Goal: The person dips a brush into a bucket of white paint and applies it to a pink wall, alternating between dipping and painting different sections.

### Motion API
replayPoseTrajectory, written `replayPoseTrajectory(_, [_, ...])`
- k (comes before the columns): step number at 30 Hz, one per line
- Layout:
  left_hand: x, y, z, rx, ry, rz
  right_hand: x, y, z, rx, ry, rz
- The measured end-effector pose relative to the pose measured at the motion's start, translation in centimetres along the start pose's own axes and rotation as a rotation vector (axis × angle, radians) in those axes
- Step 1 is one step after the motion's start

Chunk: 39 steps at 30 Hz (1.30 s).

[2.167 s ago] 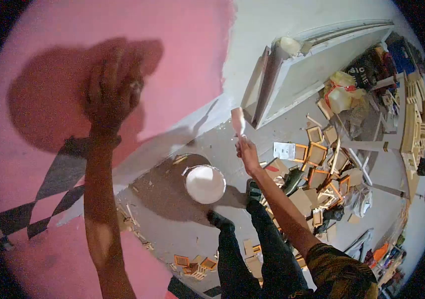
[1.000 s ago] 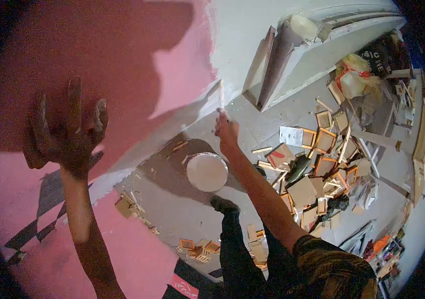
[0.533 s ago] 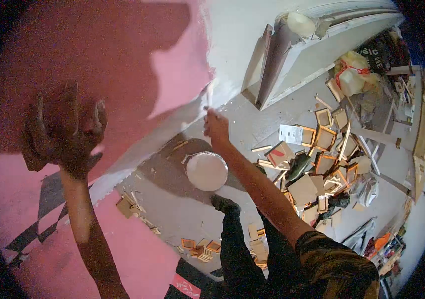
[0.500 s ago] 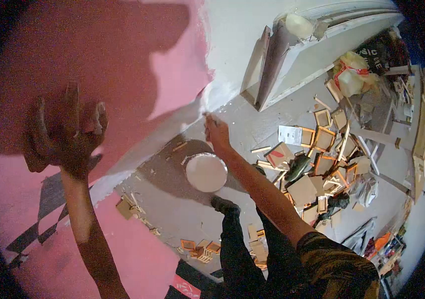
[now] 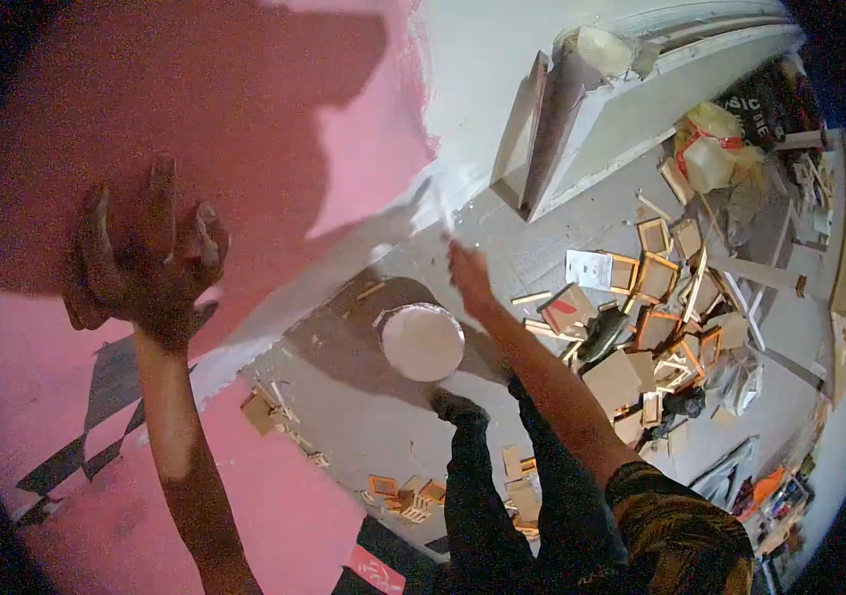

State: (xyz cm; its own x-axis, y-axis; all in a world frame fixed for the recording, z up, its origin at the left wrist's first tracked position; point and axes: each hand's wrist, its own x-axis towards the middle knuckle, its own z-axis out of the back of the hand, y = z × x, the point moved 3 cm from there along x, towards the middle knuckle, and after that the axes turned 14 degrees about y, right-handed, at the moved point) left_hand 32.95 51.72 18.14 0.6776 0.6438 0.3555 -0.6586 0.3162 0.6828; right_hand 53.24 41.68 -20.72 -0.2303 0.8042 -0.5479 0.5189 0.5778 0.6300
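Well out, the right hand [image 5: 470,275] grips a brush [image 5: 445,212] while the left hand [image 5: 148,266] splays before the pink wall [image 5: 368,144].

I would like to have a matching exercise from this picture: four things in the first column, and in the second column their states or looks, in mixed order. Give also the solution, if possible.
Things
1. left hand
2. right hand
3. bucket
4. wooden frames

States or looks
A. closed around a brush
B. heaped in a jumble
C. fingers spread, in front of the pink wall
D. round and pale

Pairs: 1-C, 2-A, 3-D, 4-B
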Motion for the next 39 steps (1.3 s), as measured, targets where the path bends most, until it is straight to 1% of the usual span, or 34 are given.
replayPoseTrajectory(3, [0.1, 0.0, 0.1, 0.001, -0.036, 0.018, 2.1, 4.2, -0.4, 0.056, -0.092, 0.155])
replayPoseTrajectory(6, [0.1, 0.1, 0.0, 0.015, -0.060, 0.023, 3.4, 3.2, -3.9, 0.077, -0.053, 0.148])
replayPoseTrajectory(7, [0.1, 0.1, 0.0, 0.018, -0.070, 0.026, 2.5, 2.9, -4.3, 0.048, -0.062, 0.067])
replayPoseTrajectory(10, [0.0, 0.3, -0.1, 0.035, -0.093, 0.028, 1.0, 1.1, -2.0, -0.386, 0.118, 0.101])
replayPoseTrajectory(12, [-0.2, 0.3, 0.0, 0.043, -0.106, 0.024, 0.8, 0.3, 0.5, -0.563, 0.078, 0.392])
replayPoseTrajectory(14, [-0.2, 0.3, -0.2, 0.046, -0.116, 0.022, 1.6, 0.2, 2.4, -0.166, -0.078, -0.042])
replayPoseTrajectory(17, [0.1, 0.6, -0.1, 0.043, -0.132, 0.031, 4.3, 2.2, 3.4, 0.133, -0.143, 0.092])
replayPoseTrajectory(20, [1.2, -0.3, 1.1, -0.022, -0.130, 0.097, 5.0, 1.8, -0.4, 0.024, -0.047, 0.003])
replayPoseTrajectory(21, [1.3, -0.4, 1.1, -0.014, -0.117, 0.090, 4.2, 0.7, -1.2, 0.010, 0.028, 0.035])
replayPoseTrajectory(23, [1.2, -0.4, 1.1, 0.003, -0.092, 0.079, 3.3, -1.6, -0.2, -0.445, 0.230, 0.243])
replayPoseTrajectory(25, [1.2, -0.2, 1.3, 0.019, -0.082, 0.071, 3.0, -4.8, 1.5, -0.765, 0.264, 0.339])
replayPoseTrajectory(26, [1.2, 0.0, 1.4, 0.022, -0.084, 0.066, 2.9, -6.7, 2.7, -0.852, 0.193, 0.328])
replayPoseTrajectory(28, [1.2, -0.1, 1.6, 0.017, -0.096, 0.064, 2.0, -6.9, 3.5, -0.844, 0.171, 0.276])
replayPoseTrajectory(29, [1.1, -0.2, 1.6, 0.019, -0.094, 0.064, 1.4, -6.3, 4.3, -0.756, 0.217, 0.236])
replayPoseTrajectory(31, [0.9, -0.2, 1.5, 0.035, -0.072, 0.070, -0.9, -2.3, 2.5, -0.318, 0.114, -0.069])
replayPoseTrajectory(34, [1.1, -0.3, 1.6, 0.059, -0.063, 0.098, 0.9, -0.7, 1.1, -0.011, -0.003, 0.107])
replayPoseTrajectory(37, [1.4, -1.0, 2.2, 0.035, -0.081, 0.155, 2.0, 0.0, -3.2, 0.036, -0.003, 0.083])
replayPoseTrajectory(39, [1.2, -1.1, 1.8, -0.025, -0.061, 0.151, 1.3, -0.8, -6.4, -0.085, 0.080, 0.078])
